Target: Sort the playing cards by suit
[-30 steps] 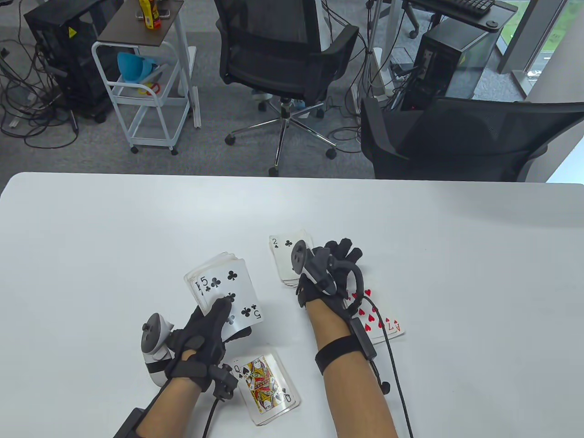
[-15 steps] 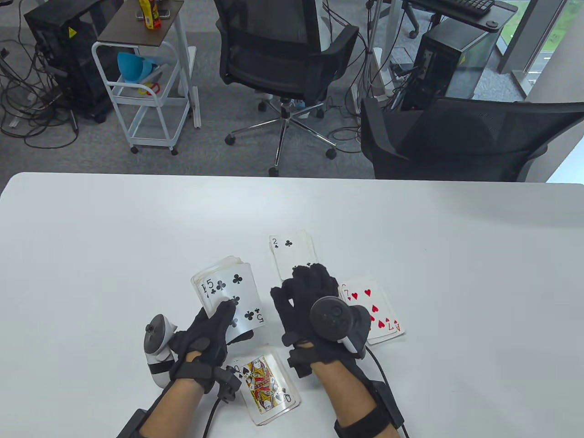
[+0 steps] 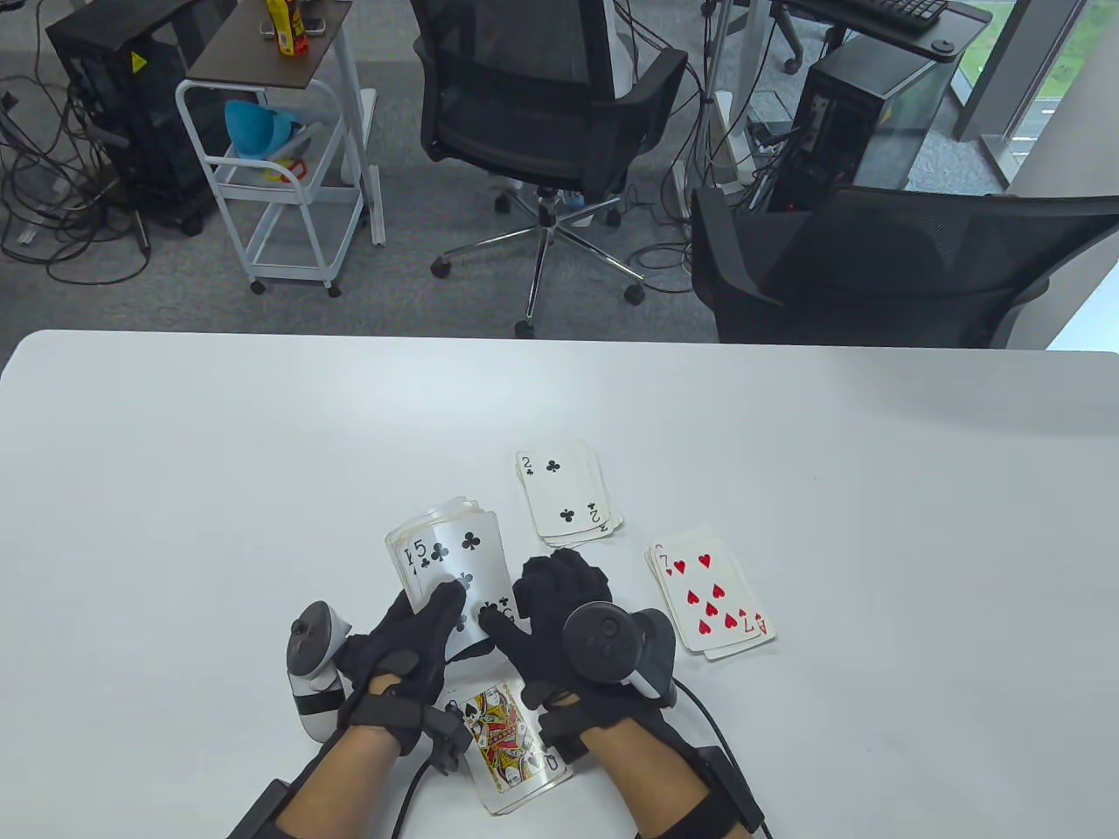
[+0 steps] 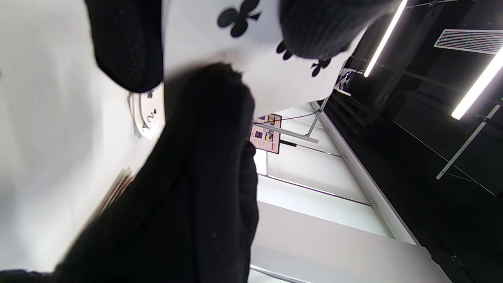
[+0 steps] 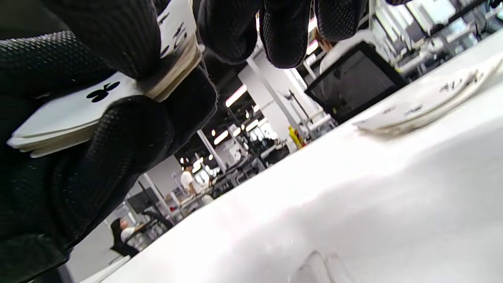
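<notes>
My left hand (image 3: pixel 406 642) holds a face-up deck (image 3: pixel 450 559) just above the table, its top card the 5 of clubs, my thumb across its face. My right hand (image 3: pixel 546 612) pinches the deck's near right corner; the right wrist view shows my fingers (image 5: pixel 129 129) around the card stack (image 5: pixel 98 106). A clubs pile (image 3: pixel 566 491) topped by the 2 of clubs lies beyond my right hand. A hearts pile (image 3: pixel 712 599) topped by the 7 of hearts lies to its right. A spades pile (image 3: pixel 507 734) topped by the queen lies between my wrists.
The white table (image 3: pixel 262 437) stretches wide on all sides of the piles. Two black office chairs (image 3: pixel 874 262) and a white cart (image 3: pixel 280 157) stand beyond its far edge.
My right hand left the clubs pile, drew back toward me and to the left, and now touches the deck's corner. My left hand shifted the deck slightly right.
</notes>
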`<state>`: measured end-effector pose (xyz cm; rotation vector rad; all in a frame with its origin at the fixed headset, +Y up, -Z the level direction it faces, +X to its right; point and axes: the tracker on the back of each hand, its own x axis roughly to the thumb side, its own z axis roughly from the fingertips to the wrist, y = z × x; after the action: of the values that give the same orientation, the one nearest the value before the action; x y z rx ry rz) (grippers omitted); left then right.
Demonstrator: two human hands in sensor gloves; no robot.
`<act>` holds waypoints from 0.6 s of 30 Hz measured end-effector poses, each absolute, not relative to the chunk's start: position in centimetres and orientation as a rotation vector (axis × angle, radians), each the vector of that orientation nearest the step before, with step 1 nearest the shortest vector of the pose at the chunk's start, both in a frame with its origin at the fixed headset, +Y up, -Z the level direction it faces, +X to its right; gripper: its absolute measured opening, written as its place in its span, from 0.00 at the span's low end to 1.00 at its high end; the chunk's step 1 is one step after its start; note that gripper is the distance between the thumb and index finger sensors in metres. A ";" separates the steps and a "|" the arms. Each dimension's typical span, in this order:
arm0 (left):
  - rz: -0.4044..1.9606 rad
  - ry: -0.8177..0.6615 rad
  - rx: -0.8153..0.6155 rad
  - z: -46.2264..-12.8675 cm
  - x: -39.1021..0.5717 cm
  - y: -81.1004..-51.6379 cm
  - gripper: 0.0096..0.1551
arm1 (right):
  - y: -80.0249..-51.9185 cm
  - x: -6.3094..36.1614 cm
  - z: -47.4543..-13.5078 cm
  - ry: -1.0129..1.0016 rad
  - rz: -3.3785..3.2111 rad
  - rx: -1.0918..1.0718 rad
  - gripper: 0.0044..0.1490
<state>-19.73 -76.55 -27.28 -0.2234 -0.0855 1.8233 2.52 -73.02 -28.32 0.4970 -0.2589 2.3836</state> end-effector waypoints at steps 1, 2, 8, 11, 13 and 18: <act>1.832 -0.087 -0.228 -27.3 -19.7 -76.6 0.31 | -72.9 2.5 -28.2 -0.286 2.383 0.500 0.37; 1.840 -0.090 -0.232 -27.3 -19.7 -76.6 0.31 | -72.8 2.4 -28.1 -0.282 2.376 0.500 0.37; 1.884 -0.087 -0.241 -27.1 -19.9 -76.6 0.30 | -72.5 2.1 -27.7 -0.323 2.297 0.519 0.32; 1.903 -0.089 -0.245 -27.1 -19.9 -76.6 0.31 | -72.4 2.2 -27.6 -0.361 2.271 0.517 0.28; 1.912 -0.090 -0.256 -27.2 -19.8 -76.7 0.31 | -72.3 2.5 -27.7 -0.375 2.259 0.510 0.26; 1.914 -0.097 -0.263 -27.1 -19.8 -76.8 0.32 | -72.3 2.8 -27.8 -0.401 2.254 0.512 0.24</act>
<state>-19.75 -76.77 -27.14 -0.2627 -0.0969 1.9140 2.80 -72.28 -27.80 0.5122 -0.4014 2.2544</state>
